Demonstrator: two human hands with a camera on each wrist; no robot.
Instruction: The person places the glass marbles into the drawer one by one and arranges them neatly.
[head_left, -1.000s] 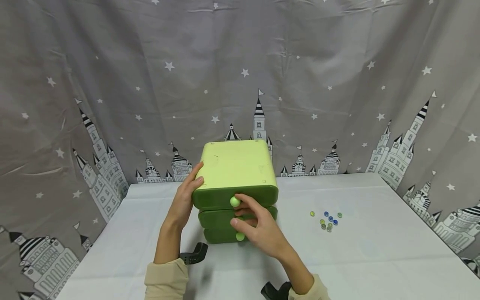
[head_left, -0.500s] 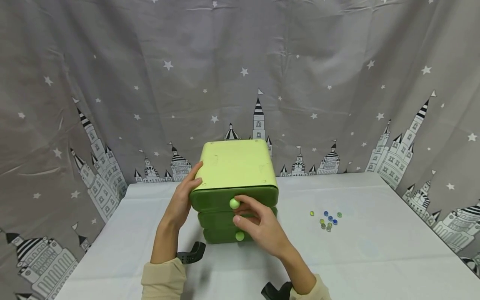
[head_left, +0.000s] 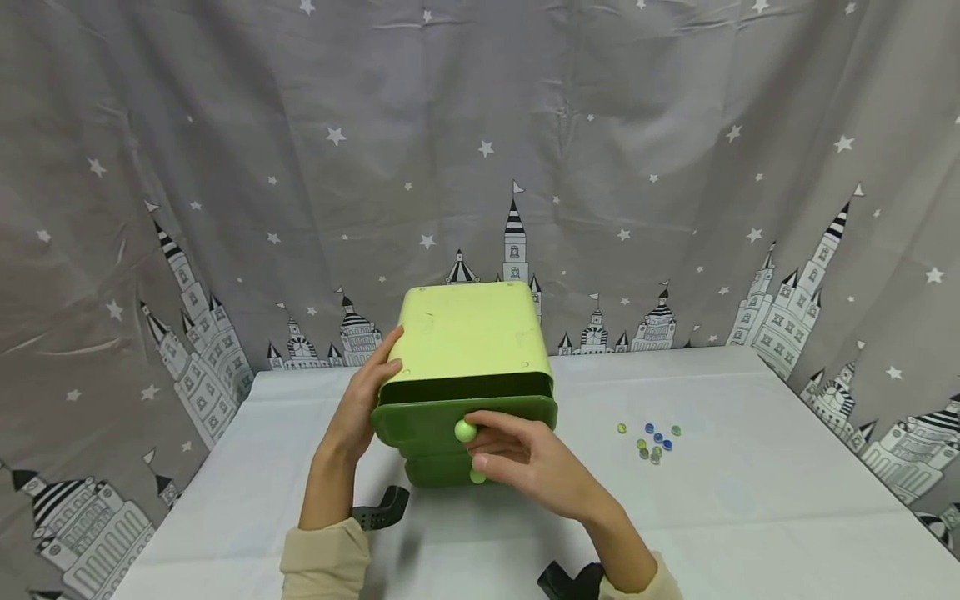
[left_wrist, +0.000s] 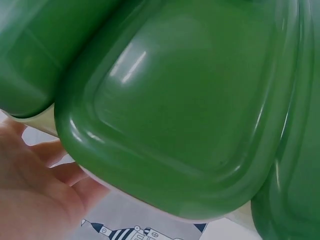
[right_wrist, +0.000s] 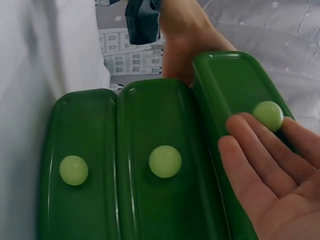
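Note:
A small cabinet with a pale yellow-green top (head_left: 468,329) and dark green drawers stands on the white table. Its top drawer (head_left: 420,421) is pulled partway out, leaving a dark gap under the top panel. My right hand (head_left: 536,458) has its fingertips at the round light green knob (head_left: 466,431) of that drawer, holding it between the fingers. In the right wrist view, two lower drawers with knobs (right_wrist: 165,161) sit farther in. Against the cabinet's left side rests my left hand (head_left: 360,404), fingers extended; in the left wrist view they reach behind a green drawer front (left_wrist: 185,100).
Several small glass beads (head_left: 651,442) in blue, green and yellow lie on the white tablecloth (head_left: 750,467) right of the cabinet. A grey curtain (head_left: 420,150) with castles and stars hangs behind the table.
The top drawer has slid out toward me as my right hand draws its knob forward and down. My left hand stays at the cabinet's side.

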